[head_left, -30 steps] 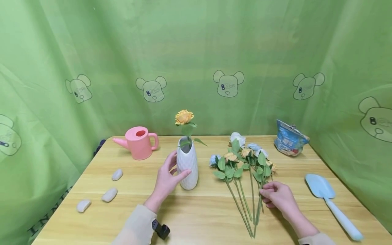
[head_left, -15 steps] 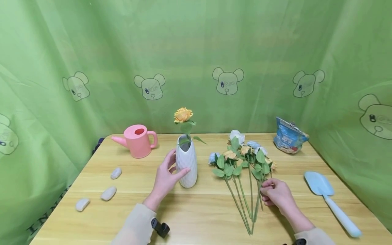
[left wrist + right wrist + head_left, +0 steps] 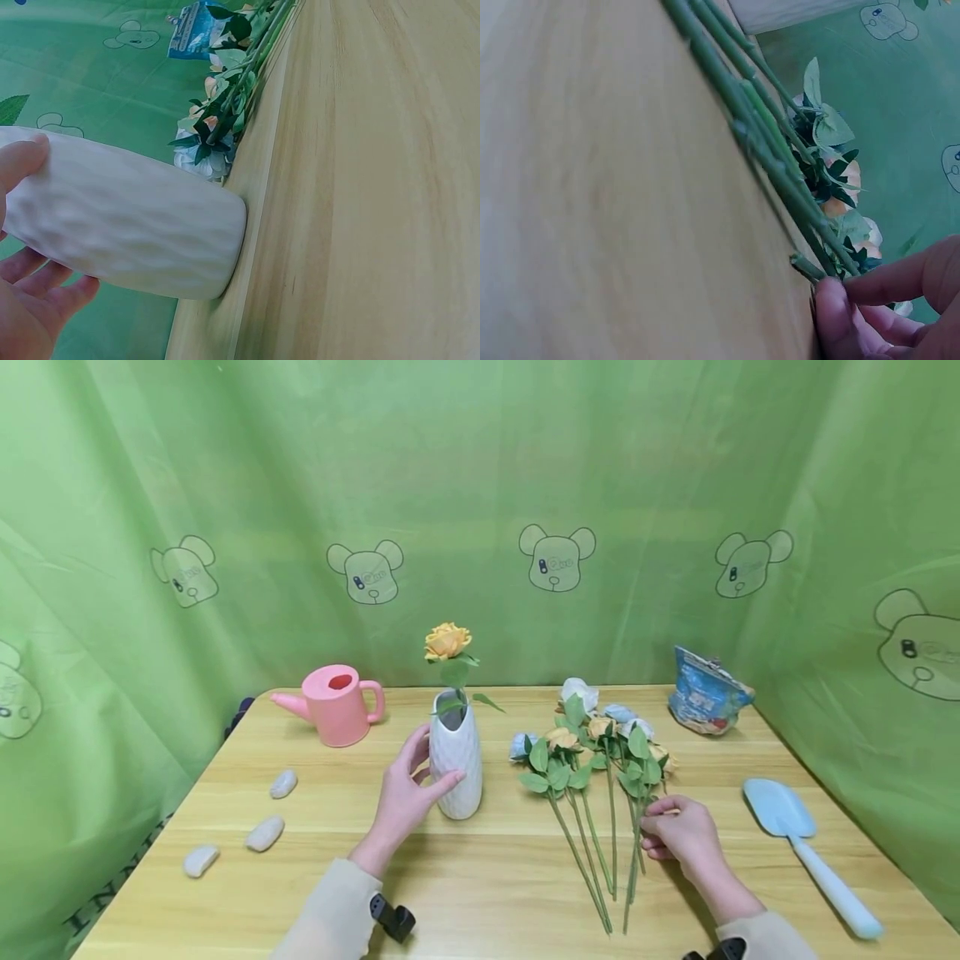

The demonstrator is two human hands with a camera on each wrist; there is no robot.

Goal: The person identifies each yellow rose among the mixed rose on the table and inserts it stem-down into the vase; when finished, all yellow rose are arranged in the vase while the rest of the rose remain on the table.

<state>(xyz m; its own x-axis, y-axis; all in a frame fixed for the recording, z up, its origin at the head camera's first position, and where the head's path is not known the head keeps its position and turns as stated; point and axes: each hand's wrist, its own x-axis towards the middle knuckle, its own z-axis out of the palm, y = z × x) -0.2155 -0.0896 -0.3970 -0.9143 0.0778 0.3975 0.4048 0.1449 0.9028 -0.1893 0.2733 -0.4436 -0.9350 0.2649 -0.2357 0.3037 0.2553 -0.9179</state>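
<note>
The left hand [image 3: 406, 799] is on the white vase [image 3: 455, 758], thumb across the near face and fingers curved round its left side, so it grips the body of the vase; the vase stands upright near the middle of the wooden table [image 3: 487, 893], with one orange rose [image 3: 447, 641] rising from its mouth; from the left wrist view the thumb tip [image 3: 22, 161] presses the rippled white wall and the other fingers [image 3: 45, 289] wrap underneath.

Over on the right, the right hand [image 3: 681, 835] is curled at the bunch of loose flowers [image 3: 592, 747] lying flat on the table just right of the vase; its fingertips pinch one green stem [image 3: 637, 843] at the right edge of the bunch; the right wrist view shows the fingers [image 3: 840, 315] closed against that stem [image 3: 780, 176], the blooms pointing away toward the far side.

Around them: a pink watering can [image 3: 337, 704] far left of the vase; three grey pebbles [image 3: 264, 833] near the left edge; a blue packet [image 3: 707, 702] at the far right; a pale blue trowel [image 3: 806, 847] lying right of the right hand; green bear-print cloth [image 3: 555, 485] hangs behind it all.
</note>
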